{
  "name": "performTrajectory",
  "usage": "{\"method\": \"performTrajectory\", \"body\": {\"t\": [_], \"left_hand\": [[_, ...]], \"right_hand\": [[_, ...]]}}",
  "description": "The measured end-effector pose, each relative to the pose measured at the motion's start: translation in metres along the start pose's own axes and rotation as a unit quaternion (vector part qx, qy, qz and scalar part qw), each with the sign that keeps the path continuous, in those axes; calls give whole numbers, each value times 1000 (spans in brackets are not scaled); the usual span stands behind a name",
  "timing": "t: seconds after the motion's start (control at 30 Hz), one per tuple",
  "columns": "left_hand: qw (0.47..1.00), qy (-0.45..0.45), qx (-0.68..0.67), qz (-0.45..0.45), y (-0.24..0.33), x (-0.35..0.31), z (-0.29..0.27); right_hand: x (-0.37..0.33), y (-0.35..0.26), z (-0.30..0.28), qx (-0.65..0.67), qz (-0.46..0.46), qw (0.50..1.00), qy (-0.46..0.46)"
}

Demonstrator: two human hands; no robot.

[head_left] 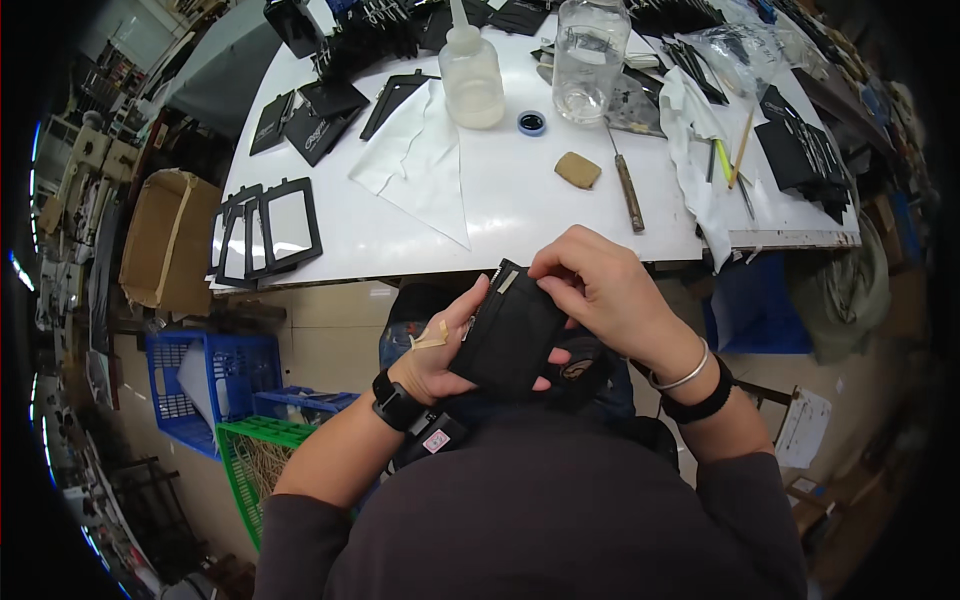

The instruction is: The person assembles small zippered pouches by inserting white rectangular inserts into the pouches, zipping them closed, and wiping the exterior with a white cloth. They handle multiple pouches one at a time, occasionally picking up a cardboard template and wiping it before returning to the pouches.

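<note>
A small black zip wallet (510,335) lies across my left hand (440,345), tilted above my lap. Its zip runs along the left side, and a small pale metal plate (508,282) sits near its top. My left fingers wrap under the wallet, and their tips show past its right edge. At the wallet's top right corner, my right hand (595,285) is closed in a pinch on the edge. Whatever else may be between those fingertips is hidden. A strip of beige tape (430,338) is on my left thumb side.
On the white table (520,215) are a squeeze bottle (470,85), a clear jar (590,60), a wooden-handled awl (628,190), a tan block (578,170) and a white cloth (420,165). Black frames (290,225) overlap at the left edge. Blue (235,370) and green crates (240,460) stand below.
</note>
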State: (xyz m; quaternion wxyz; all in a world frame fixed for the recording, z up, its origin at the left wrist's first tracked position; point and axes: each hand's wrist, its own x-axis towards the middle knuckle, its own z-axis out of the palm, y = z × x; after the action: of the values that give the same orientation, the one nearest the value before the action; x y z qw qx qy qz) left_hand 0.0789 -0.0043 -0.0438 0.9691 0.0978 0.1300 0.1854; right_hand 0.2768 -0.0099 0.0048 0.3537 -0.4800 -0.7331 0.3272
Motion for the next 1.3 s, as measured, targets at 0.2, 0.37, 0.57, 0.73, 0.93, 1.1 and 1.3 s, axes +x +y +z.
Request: {"method": "performTrajectory", "body": {"t": [0.2,0.37,0.57,0.73,0.93,1.1,1.3], "left_hand": [[999,-5,-25,-19,0,1,-10],[997,-35,-52,-33,0,6,-19],[992,-74,-99,-30,-1,10,-32],[991,-81,-101,-32,1,12,-31],[994,-60,-87,-29,2,11,-27],[999,32,-42,-8,1,7,-16],[995,98,-18,22,-4,5,-1]], "right_hand": [[22,9,10,-67,6,995,-72],[36,12,3,-109,16,981,-159],[44,14,2,-86,35,980,-175],[45,17,3,-84,34,981,-173],[46,19,2,-93,17,980,-173],[18,15,15,-145,6,989,-8],[7,4,26,-223,-88,969,53]]}}
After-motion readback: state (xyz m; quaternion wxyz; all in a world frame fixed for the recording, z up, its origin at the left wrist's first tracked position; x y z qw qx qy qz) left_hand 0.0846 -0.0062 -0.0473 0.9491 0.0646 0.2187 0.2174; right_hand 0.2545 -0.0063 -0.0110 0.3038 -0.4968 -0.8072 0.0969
